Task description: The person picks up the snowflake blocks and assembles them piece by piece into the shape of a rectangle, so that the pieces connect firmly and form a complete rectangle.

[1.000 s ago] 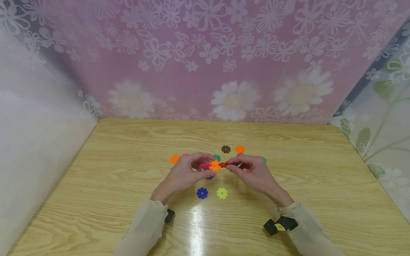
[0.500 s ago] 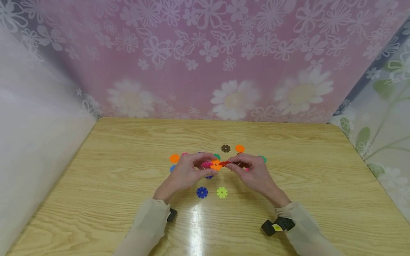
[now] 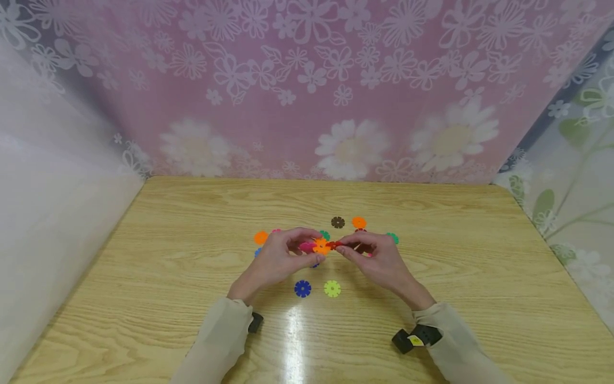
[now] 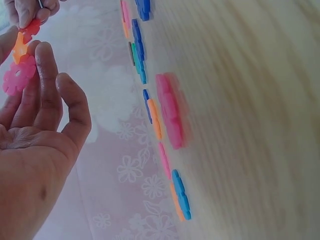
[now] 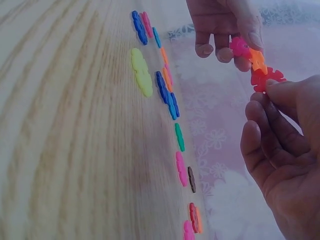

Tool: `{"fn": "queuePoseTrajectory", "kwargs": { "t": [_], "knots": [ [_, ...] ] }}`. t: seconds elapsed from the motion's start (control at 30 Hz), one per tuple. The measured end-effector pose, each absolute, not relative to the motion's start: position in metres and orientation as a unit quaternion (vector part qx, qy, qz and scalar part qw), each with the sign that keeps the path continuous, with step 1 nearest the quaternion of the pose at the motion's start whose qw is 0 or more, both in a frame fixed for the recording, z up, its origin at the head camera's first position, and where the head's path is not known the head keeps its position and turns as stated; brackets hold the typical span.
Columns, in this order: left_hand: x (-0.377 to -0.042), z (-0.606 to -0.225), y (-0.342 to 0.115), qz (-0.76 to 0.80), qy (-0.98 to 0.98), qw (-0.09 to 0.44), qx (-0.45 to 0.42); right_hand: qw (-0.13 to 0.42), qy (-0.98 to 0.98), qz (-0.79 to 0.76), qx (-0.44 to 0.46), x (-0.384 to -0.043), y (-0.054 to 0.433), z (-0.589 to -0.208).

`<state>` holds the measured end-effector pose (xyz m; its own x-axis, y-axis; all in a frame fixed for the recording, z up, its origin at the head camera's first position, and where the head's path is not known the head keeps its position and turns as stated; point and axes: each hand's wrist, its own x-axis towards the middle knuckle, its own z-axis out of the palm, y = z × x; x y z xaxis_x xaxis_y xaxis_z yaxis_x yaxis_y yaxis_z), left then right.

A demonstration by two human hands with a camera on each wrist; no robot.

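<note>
Above the middle of the table, my two hands hold a short chain of notched plastic snowflake discs. My left hand [image 3: 275, 260] pinches the orange disc [image 3: 321, 246] between thumb and fingers; a pink disc [image 4: 19, 75] is slotted into it and sits by the left fingers. Across from it, my right hand [image 3: 381, 260] pinches the red disc [image 5: 265, 79] at its outer edge. In both wrist views the red disc meets the orange one, at an angle to it. Fingertips hide how deep that joint goes.
Loose discs lie flat on the wooden table [image 3: 168, 277]. Nearest are a dark blue disc [image 3: 303, 288] and a lime disc [image 3: 332, 288]. Farther back are a brown disc [image 3: 338, 222] and others, some partly behind the hands. A floral curtain [image 3: 268, 122] hangs beyond the table.
Both hands stay nearly in place with the same grips. The joined discs shift slightly right, then back left.
</note>
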<state>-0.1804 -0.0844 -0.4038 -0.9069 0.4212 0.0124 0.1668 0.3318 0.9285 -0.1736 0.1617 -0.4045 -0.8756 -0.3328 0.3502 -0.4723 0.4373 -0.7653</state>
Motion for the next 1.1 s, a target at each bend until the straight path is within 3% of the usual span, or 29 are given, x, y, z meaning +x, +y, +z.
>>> {"fn": "queuePoseTrajectory", "kwargs": {
  "t": [1.1],
  "knots": [
    [-0.1761,-0.4045,-0.0769,0.561,0.799,0.093,0.196,0.045,-0.832,0.492,0.251,-0.1751,0.1578,-0.4107]
  ]
}}
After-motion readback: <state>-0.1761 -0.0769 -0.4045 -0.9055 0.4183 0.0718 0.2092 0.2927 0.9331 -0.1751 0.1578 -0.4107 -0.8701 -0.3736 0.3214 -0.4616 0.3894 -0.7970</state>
